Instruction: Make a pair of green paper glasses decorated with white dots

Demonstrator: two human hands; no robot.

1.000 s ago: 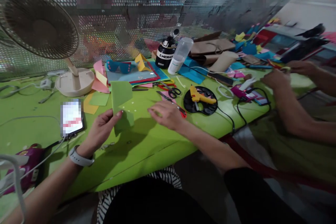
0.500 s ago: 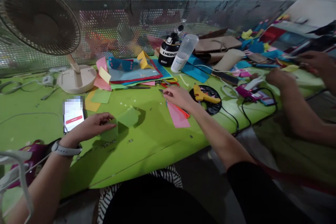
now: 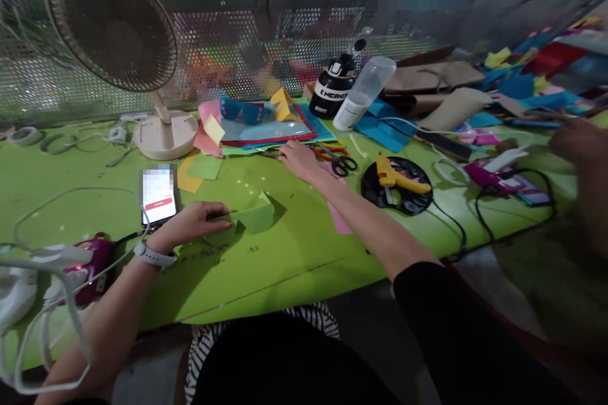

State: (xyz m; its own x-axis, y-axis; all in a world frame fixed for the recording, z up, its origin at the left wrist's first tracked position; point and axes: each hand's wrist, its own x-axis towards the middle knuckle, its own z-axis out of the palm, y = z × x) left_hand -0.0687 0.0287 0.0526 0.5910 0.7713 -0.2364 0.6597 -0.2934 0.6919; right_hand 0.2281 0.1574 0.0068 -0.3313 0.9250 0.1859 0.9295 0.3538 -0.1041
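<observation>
Left fingers (image 3: 219,208) slightly parted, touching green paper (image 3: 257,219)

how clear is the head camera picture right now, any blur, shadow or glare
All in the head view: dim overall, but the phone screen glows; a soft shadow lies right of the green paper; the co-worker's hand near the right edge looks blurred; patches along the top are pixelated.

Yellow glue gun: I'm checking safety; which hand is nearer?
Right. The right hand is left of the glue gun; the left hand is farther left, at the green paper.
</observation>
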